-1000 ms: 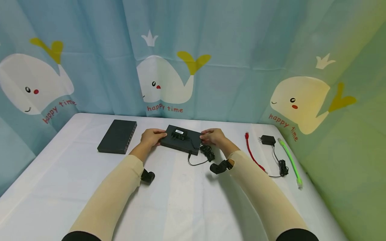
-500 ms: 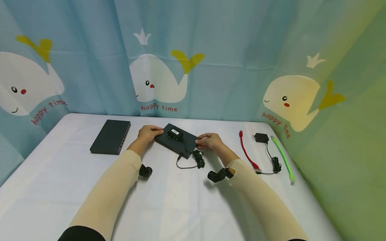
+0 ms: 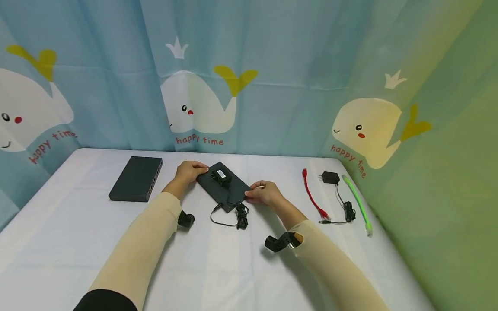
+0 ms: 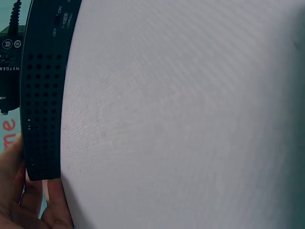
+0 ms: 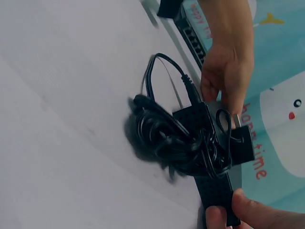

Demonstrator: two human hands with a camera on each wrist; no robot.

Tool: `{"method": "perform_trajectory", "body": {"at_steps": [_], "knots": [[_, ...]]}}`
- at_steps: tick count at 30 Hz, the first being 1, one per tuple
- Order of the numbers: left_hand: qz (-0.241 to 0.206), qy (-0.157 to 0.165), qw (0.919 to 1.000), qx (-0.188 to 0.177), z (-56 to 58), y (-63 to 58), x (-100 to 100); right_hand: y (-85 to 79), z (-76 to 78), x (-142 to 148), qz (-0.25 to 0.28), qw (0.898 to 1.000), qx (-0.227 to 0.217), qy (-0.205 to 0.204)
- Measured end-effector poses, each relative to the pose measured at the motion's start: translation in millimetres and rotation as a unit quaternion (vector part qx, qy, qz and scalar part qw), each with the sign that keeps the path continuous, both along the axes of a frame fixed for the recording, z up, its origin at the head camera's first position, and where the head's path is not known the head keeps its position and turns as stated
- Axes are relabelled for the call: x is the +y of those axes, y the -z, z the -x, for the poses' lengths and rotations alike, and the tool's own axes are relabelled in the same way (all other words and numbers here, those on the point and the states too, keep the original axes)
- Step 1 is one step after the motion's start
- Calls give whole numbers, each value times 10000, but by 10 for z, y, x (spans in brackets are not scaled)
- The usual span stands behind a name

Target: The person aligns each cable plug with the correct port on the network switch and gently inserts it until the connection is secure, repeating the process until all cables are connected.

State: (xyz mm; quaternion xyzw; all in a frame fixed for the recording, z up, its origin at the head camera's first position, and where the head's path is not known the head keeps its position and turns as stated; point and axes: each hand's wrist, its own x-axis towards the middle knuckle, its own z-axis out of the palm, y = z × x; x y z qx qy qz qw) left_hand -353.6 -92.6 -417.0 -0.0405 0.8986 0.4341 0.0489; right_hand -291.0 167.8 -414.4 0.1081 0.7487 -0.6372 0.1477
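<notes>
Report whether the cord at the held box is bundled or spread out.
Mostly bundled: the black cord is gathered in a tangled coil beside the held box, with one loose loop curving out.

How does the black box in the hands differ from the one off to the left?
The held box is gripped by the left hand and right hand; the left box lies untouched on the table. The held box carries a power adapter on top; the left box's top is bare. The held box turns a corner toward the head camera; the left box turns an edge. Both are dark, flat and rectangular.
</notes>
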Motion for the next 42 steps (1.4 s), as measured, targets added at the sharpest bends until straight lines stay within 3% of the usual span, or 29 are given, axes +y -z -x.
{"method": "perform_trajectory", "body": {"at_steps": [5,11,14,17,21,23,30,34,38,42], "knots": [[58,-246,9996,81,-44,1,22,9,-41,-14,98,9999,86,-65],[-78,-922,9952,311,-187,25,-16,14,-23,15,101,9999,-42,-66],[-818,-1000,9916,-50,-268,43,-92,28,-13,34,134,9999,-88,-64],[-1705,-918,9795,-554,-352,76,-136,20,-25,45,133,9999,-59,-82],[-2213,-899,9689,-653,-467,95,-48,16,-25,44,179,9998,-27,-97],[-2275,-988,9671,-570,-515,82,33,28,-18,39,187,9998,-16,-100],[-2195,-1320,9659,-365,-511,88,186,18,-36,16,85,9998,-60,-142],[-2186,-1298,9665,-360,-489,91,190,-71,-8,17,-512,9977,-49,-435],[-2191,-1249,9669,-390,-470,101,182,-162,109,-8,-1429,9860,324,-797],[-2193,-1205,9673,-414,-462,123,186,-173,224,-49,-1640,9801,420,-1034]]}}
